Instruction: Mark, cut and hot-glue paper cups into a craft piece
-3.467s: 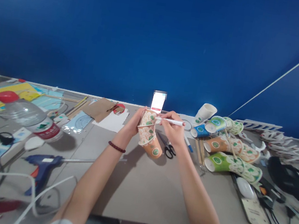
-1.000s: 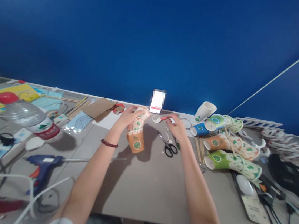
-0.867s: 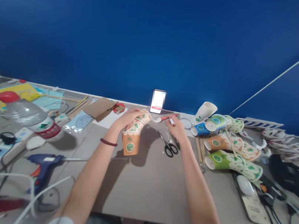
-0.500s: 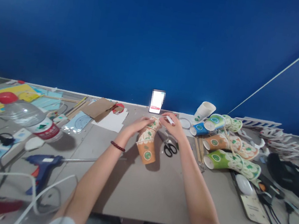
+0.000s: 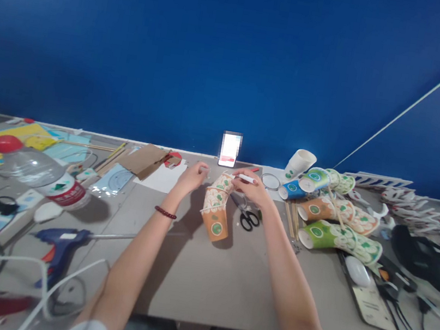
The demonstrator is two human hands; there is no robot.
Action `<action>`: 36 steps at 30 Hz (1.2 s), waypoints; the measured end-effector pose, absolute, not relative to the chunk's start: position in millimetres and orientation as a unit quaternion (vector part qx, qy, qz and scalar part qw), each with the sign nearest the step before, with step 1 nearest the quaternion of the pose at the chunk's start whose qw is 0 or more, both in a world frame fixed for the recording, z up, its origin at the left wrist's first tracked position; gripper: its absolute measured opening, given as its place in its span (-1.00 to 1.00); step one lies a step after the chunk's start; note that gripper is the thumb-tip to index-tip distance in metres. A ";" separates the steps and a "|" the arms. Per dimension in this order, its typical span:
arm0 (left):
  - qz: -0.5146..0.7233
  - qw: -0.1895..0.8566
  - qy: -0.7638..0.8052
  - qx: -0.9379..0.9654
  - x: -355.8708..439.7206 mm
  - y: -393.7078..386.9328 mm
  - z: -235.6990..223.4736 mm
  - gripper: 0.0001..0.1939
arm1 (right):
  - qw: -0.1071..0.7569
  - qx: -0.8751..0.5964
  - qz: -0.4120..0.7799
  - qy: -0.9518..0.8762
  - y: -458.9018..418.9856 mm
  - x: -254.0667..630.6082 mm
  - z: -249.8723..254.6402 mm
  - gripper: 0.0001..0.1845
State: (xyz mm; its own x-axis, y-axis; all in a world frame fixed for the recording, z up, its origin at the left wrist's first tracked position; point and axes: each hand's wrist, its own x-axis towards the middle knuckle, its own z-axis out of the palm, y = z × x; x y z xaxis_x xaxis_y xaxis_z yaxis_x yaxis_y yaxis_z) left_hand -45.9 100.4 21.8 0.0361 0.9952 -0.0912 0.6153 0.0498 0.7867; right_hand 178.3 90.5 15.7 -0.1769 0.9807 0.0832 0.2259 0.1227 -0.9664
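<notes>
A curved stack of nested paper cups (image 5: pixel 217 208) lies on the table before me, its orange cup nearest and leaf-patterned cups behind. My right hand (image 5: pixel 253 187) is closed on a white pen (image 5: pixel 247 179), held at the far end of the stack. Whether those fingertips touch the cups I cannot tell. My left hand (image 5: pixel 193 177) is raised just left of the stack, apart from it, with fingers pinched together. A small pale spot shows at its fingertips, too small to name. Black-handled scissors (image 5: pixel 249 221) lie right of the cups.
A phone (image 5: pixel 229 150) stands against the blue wall. More joined paper cups (image 5: pixel 340 242) lie at the right, beside wooden sticks (image 5: pixel 291 220). Leftward are cardboard (image 5: pixel 144 160), a plastic bottle (image 5: pixel 52 178), a blue glue gun (image 5: pixel 65 244) and a power strip (image 5: pixel 7 232) with cables.
My left hand has come off the cup stack and moved left, its fingers now pinched. My right hand stays by the stack's far end, the white pen now turned more level.
</notes>
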 end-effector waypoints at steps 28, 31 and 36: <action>0.271 0.228 0.638 0.683 -75.4 110.0 21.4 -0.80 | 0.545 -0.498 0.414 -0.533 89.9 165.6 24.0 -0.50; 0.394 0.363 0.503 0.678 -70.8 104.8 33.1 -0.79 | 0.567 -0.444 0.467 -0.514 83.9 163.2 38.8 -0.52; 0.465 0.467 0.398 0.638 -62.4 95.5 46.5 -0.64 | 0.550 -0.388 0.525 -0.521 70.5 159.9 55.5 -0.73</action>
